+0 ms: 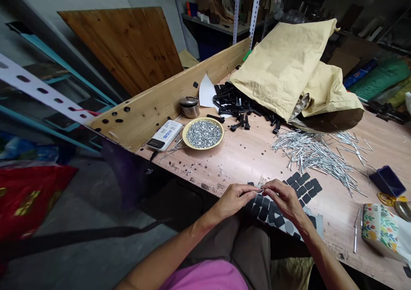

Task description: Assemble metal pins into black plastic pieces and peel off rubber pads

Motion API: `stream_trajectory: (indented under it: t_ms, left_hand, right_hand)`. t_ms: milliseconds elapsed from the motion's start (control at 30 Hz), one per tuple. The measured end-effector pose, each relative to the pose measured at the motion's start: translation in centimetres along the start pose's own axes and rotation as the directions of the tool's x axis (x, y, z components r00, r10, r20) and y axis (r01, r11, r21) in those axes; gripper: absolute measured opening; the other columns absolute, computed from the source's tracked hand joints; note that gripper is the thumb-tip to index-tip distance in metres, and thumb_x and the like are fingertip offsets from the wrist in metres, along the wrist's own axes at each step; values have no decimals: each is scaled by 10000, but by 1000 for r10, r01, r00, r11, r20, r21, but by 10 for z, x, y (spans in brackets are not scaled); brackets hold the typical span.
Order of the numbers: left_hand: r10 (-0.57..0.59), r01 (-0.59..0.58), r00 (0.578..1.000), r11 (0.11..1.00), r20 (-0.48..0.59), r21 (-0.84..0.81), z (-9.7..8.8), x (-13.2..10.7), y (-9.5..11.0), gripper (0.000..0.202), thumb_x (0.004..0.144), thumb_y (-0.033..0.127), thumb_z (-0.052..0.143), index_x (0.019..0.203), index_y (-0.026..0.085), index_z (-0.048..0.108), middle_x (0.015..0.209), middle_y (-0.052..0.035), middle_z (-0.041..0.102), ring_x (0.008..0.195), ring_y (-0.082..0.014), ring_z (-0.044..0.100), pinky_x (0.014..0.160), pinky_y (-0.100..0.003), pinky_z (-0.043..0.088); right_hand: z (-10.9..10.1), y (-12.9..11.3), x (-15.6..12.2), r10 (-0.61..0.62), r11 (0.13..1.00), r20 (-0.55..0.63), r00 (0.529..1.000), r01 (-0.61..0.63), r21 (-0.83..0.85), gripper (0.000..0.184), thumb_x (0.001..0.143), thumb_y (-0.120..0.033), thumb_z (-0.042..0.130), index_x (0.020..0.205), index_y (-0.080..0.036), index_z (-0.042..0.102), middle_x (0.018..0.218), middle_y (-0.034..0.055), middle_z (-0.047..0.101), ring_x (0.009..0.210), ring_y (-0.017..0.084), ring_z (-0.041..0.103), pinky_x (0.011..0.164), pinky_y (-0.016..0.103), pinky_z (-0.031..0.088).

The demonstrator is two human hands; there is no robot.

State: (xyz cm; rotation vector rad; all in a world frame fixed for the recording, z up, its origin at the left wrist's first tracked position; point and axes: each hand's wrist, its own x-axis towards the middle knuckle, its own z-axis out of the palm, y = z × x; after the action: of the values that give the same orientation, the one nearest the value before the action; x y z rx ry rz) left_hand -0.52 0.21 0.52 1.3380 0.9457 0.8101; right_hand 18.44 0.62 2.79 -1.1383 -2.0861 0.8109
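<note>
My left hand and my right hand meet fingertip to fingertip over the table's front edge. Both are closed in a pinch. A small, thin, pale piece shows between the fingertips, too little of it to name. Below and beside my hands, dark rounded pads lie in rows, some on a pale sheet under my right wrist. Behind them is a heap of thin metal rods. To the left, a yellow bowl holds many small shiny metal parts.
Black plastic parts are piled by a large paper sack. A white device and a lidded metal pot stand near the wooden side board. At right are a dark blue box and a flowered tissue pack.
</note>
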Motion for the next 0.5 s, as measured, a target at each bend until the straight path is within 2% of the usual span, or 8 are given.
stream_trajectory:
  t_ms: [67, 200, 300, 400, 500]
  left_hand:
    - [-18, 18, 1000, 1000, 11, 4, 0, 0, -1, 305, 810, 314, 532, 984, 146, 717, 889, -67, 739, 773, -183, 662, 703, -272, 514]
    - [24, -23, 1000, 997, -15, 77, 3, 2, -1, 265, 788, 282, 562, 959, 167, 728, 952, -64, 732, 876, -205, 673, 806, -295, 515]
    - [47, -45, 998, 997, -28, 70, 4, 3, 0, 262, 795, 269, 554, 968, 174, 725, 991, -61, 721, 914, -208, 674, 847, -309, 516]
    - [48, -48, 999, 997, -13, 57, 5, 3, 0, 258, 803, 263, 550, 969, 169, 723, 986, -58, 721, 903, -208, 680, 839, -309, 526]
    - [66, -65, 998, 991, -2, 114, 7, 3, -1, 250, 803, 247, 559, 977, 169, 720, 992, -59, 718, 915, -211, 680, 841, -299, 523]
  right_hand:
    - [-1, 0, -1, -12, 1000, -8, 1000, 12, -9, 297, 913, -423, 461, 850, -217, 666, 743, 42, 673, 668, 151, 645, 609, 251, 519]
    - [-2, 1, -2, 12, 1000, -64, 998, -12, -11, 302, 903, -432, 479, 836, -215, 678, 726, 42, 681, 642, 150, 650, 589, 247, 523]
    - [-4, 0, -1, 42, 999, -39, 998, -41, 31, 304, 912, -417, 467, 844, -214, 683, 682, 27, 674, 592, 136, 644, 561, 231, 518]
    - [-7, 0, 0, -6, 1000, -15, 1000, 7, 25, 278, 910, -398, 479, 850, -224, 687, 688, 23, 680, 628, 138, 655, 580, 227, 524]
    - [-8, 1, -2, -79, 996, -21, 997, 78, -49, 239, 908, -364, 494, 865, -230, 687, 742, 33, 694, 675, 145, 666, 603, 229, 536]
